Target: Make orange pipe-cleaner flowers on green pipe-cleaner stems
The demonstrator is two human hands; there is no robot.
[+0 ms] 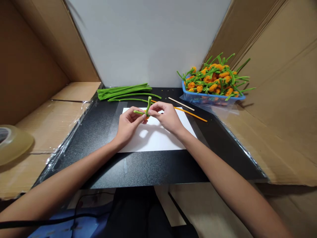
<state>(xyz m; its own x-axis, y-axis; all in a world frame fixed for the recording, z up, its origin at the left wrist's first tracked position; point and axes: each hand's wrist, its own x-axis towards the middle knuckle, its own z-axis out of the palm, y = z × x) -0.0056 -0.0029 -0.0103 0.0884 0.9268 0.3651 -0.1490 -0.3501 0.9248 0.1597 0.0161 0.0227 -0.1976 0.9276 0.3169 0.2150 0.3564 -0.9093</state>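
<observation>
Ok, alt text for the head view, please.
Left hand and right hand hold a green-and-orange piece above white paper on a black table. Green stems lie back left; a blue basket of similar pieces sits back right.

We look forward and down from the person's head, close behind the left hand (128, 123) and right hand (168, 118), over the black tabletop (138, 168) toward the pale wall (148, 43).

The held green stem (149, 105) looks fuzzy, the paper (158, 141) matt, the tabletop (153, 168) glossy, the basket (210, 97) plastic.
</observation>
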